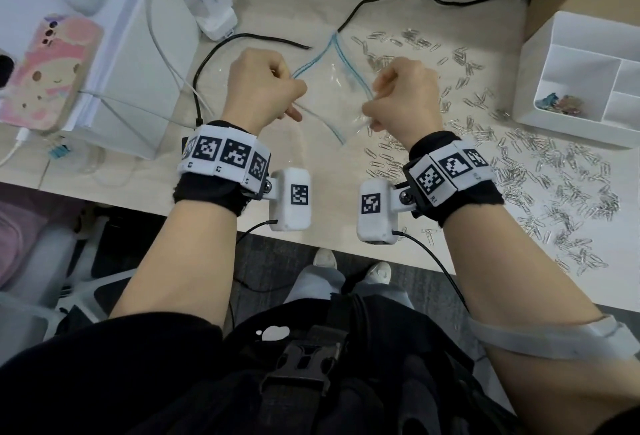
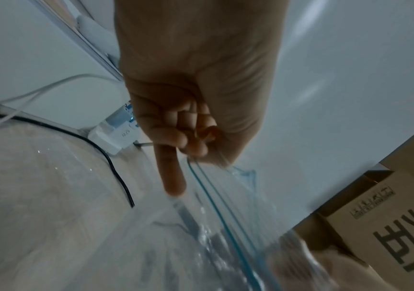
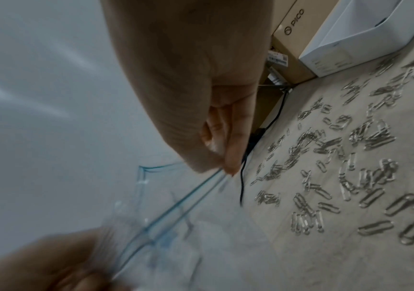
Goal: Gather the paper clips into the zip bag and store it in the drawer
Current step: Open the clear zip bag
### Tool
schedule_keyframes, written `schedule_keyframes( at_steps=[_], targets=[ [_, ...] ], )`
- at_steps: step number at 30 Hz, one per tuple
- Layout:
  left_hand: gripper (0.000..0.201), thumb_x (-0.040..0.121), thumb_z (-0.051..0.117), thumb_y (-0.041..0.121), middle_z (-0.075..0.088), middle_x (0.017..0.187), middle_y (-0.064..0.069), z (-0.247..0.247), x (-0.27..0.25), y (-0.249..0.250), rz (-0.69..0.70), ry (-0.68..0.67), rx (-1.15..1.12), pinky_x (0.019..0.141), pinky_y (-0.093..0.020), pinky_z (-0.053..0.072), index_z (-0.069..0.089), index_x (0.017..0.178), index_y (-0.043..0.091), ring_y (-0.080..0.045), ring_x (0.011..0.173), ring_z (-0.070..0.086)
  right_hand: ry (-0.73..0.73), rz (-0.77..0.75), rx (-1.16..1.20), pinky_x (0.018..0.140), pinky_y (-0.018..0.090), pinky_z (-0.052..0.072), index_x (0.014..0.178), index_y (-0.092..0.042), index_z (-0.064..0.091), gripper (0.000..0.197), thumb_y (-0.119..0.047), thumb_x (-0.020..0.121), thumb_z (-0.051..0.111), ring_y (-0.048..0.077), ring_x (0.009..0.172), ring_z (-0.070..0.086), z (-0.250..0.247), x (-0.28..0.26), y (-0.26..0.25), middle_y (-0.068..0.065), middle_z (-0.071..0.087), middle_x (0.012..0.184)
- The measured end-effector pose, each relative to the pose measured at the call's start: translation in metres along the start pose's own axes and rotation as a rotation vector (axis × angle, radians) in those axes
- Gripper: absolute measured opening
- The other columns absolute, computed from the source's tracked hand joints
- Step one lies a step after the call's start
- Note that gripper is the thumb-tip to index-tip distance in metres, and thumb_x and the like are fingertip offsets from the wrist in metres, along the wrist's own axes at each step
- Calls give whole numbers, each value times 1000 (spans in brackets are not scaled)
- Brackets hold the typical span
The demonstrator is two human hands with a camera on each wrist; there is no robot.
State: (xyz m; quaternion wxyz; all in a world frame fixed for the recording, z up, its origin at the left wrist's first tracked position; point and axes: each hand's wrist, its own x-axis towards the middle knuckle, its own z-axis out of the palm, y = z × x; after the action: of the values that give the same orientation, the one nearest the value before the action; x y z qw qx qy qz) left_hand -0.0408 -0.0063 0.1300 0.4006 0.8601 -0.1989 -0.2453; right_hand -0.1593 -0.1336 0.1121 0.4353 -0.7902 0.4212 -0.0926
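Paper clips point(image 1: 540, 171) strewn at three o'clock, none bagged; zip bag point(image 1: 332, 95) pinched open by both hands, left hand point(image 1: 263, 88) and right hand point(image 1: 401, 95).

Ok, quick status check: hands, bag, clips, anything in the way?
Left hand and right hand each pinch one lip of the clear blue-zip plastic bag, mouth pulled open. Silver wire paper clips lie scattered on the desk. Black cable beside bag.
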Motion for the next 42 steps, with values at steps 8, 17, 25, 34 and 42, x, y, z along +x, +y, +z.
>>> schedule_keyframes(
  at_steps=[8, 17, 25, 34, 42],
  targets=[
    [19, 60, 55, 10, 48, 37, 6, -10, 4, -9, -29, 104, 132, 52, -20, 40, 43, 50, 20, -5, 38, 58, 79, 174, 69, 72, 49, 58, 65, -23, 54, 20, -5, 64, 61, 28, 75, 68, -10, 0, 22, 6, 66, 76],
    [10, 63, 56, 19, 60, 60, 5, 6, 3, -5, -17, 20, 88, 66, -28, 47, 49, 60, 25, -19, 62, 67, 79, 62, 184, 64, 42, 57, 63, -21, 55, 11, -10, 66, 57, 17, 58, 55, -17, -13, 23, -3, 57, 64],
    [23, 71, 62, 13, 58, 68, 10, 27, -12, 10, 53, 34, 93, 79, -44, 56, 48, 63, 30, -25, 83, 65, 80, -9, 266, 69, 47, 54, 64, -25, 53, 7, -23, 68, 58, 17, 63, 52, -34, -28, 26, -5, 53, 64],
    [20, 80, 54, 2, 60, 75, 3, 58, -39, 31, 136, -73, 43, 57, -30, 53, 59, 84, 21, -19, 66, 70, 72, -151, 397, 68, 19, 44, 87, -22, 62, 32, -52, 75, 58, 7, 76, 56, -59, -51, 55, -6, 62, 87],
    [22, 77, 57, 3, 60, 73, 4, 98, -67, 42, 169, -172, 49, 53, -24, 49, 65, 83, 22, -17, 61, 69, -50, -101, 430, 104, 34, 43, 127, -17, 57, 61, -25, 66, 54, 11, 120, 52, -87, -70, 88, -1, 56, 133]
  ],
)
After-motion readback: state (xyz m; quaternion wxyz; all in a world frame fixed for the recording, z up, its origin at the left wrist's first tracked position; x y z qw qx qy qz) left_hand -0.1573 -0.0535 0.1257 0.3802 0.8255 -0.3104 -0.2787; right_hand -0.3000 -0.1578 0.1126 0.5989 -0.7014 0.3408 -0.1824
